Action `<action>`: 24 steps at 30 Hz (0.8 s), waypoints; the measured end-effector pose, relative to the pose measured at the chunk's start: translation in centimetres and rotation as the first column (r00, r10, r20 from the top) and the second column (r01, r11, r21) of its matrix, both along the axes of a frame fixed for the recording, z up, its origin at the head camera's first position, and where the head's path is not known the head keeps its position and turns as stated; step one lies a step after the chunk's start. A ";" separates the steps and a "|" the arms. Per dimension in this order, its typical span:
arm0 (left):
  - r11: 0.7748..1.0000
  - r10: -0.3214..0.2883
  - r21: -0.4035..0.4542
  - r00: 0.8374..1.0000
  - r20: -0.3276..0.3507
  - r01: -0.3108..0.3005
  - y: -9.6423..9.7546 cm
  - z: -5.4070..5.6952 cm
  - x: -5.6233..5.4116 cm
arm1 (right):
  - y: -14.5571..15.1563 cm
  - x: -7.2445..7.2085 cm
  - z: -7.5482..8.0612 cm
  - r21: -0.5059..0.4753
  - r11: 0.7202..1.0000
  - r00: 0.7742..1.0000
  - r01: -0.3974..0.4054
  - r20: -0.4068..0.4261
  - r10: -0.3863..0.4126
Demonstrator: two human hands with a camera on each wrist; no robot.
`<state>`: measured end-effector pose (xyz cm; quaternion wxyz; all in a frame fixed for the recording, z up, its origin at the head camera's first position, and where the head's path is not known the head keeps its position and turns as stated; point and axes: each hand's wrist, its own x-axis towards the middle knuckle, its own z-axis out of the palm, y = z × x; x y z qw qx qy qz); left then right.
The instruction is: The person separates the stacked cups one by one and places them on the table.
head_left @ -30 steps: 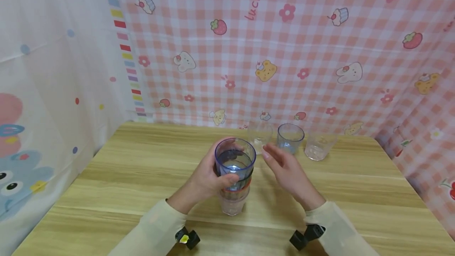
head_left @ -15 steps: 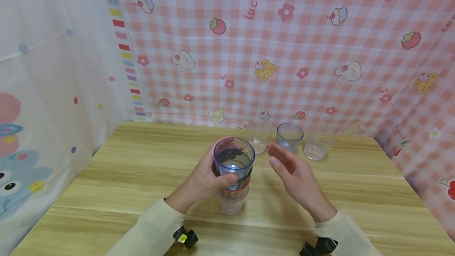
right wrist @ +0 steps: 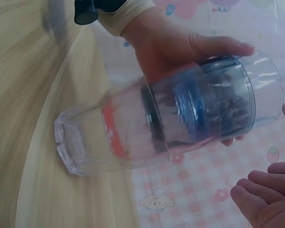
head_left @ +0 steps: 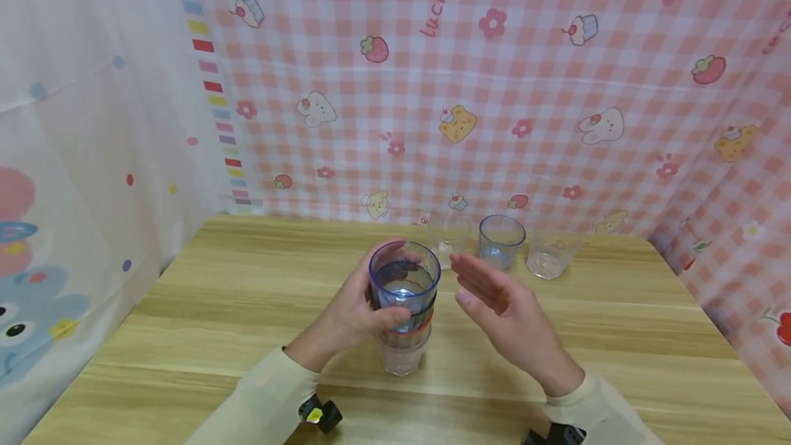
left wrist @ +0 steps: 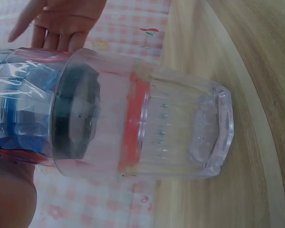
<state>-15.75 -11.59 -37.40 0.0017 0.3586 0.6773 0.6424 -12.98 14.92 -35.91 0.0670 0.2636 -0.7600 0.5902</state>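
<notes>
A stack of nested clear plastic cups (head_left: 403, 357) stands upright on the table in the head view, with blue, dark and red bands showing through its walls. The top cup (head_left: 404, 281) has a blue rim. My left hand (head_left: 358, 311) grips the stack's upper part, thumb in front and fingers behind. Just right of the stack, my right hand (head_left: 516, 318) is held apart from it with fingers extended and palm turned toward the cups. In the right wrist view the stack (right wrist: 133, 128) appears tilted by the camera angle, and the right hand (right wrist: 270, 199) shows at the edge.
Behind the right hand, a clear cup (head_left: 446, 256), a blue-rimmed cup (head_left: 502, 253) and another clear cup (head_left: 548, 263) stand in a row. They are on the wooden table (head_left: 247, 266) near its back edge. A pink checked cloth (head_left: 395, 88) hangs behind.
My right hand has drawn slightly right and toward me from beside the stack, its palm now turned more toward the cups. The left hand and stack have stayed in place.
</notes>
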 end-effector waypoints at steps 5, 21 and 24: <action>1.000 -0.014 -0.012 1.000 0.014 0.014 -0.3 -0.1 0.1 | -0.5 0.2 0.1 -0.001 0.999 0.998 -0.034 -0.052 0.034; 0.998 -0.026 -0.061 0.996 0.084 0.031 -0.8 -0.5 0.0 | -2.6 0.3 1.4 -0.020 0.997 0.996 -0.073 -0.055 0.072; 0.997 -0.037 -0.065 0.997 0.063 0.041 -0.8 -0.7 -0.2 | -3.1 0.2 1.6 -0.015 0.998 0.996 -0.069 -0.057 0.068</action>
